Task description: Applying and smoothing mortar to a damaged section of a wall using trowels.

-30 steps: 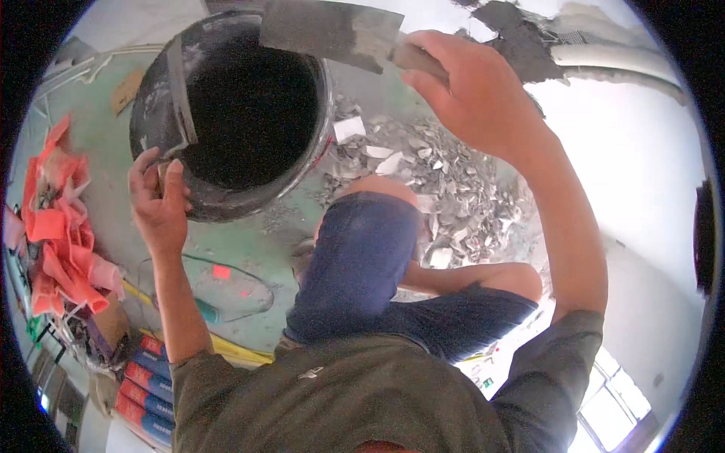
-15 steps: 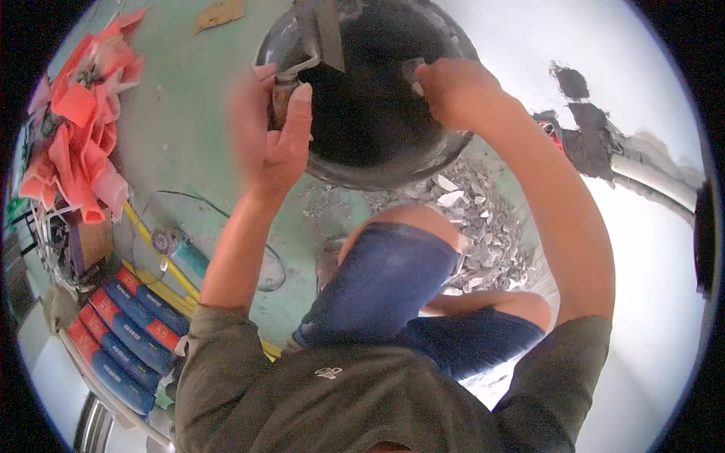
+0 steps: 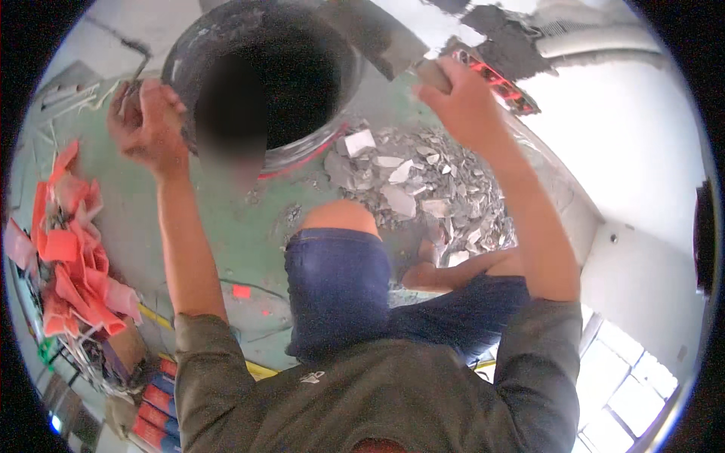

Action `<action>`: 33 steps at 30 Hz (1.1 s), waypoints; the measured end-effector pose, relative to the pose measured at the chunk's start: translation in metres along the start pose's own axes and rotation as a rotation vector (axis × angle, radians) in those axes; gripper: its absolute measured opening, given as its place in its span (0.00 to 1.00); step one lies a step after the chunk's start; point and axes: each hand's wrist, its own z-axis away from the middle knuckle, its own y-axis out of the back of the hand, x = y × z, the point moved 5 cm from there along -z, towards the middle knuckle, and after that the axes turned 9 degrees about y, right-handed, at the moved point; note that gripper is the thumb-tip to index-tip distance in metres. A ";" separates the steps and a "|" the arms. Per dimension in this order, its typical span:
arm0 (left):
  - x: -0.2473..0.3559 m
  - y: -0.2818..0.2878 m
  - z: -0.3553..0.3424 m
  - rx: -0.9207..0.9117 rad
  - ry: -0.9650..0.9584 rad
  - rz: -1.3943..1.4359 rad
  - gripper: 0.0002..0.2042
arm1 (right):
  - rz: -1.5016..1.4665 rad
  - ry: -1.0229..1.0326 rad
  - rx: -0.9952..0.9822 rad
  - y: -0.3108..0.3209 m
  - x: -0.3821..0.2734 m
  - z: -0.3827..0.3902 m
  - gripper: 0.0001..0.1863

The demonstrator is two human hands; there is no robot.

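My left hand is closed around the handle of a trowel, just left of a black tub. The trowel's bent metal neck rises above my fist, and its blade looks thin, nearly edge-on. To the right of the tub, my right hand grips one end of a wide, flat grey plastering blade. That blade slants up and left, over the tub's right rim. Deep shadow and a blur hide what the tub holds.
Broken grey and white rubble lies between the tub and my bent legs. Grey mortar patches the white wall, above a red-and-dark strip. Crumpled red sheeting is on the left, with red-and-blue packs below.
My left hand has moved left, from over the tub to beside it. My right hand has come off the tub to its right, the flat blade now showing. The view has shifted.
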 end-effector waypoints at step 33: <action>-0.057 -0.006 -0.031 -0.287 0.735 -0.072 0.18 | -0.848 -0.441 0.302 -0.013 0.040 -0.022 0.24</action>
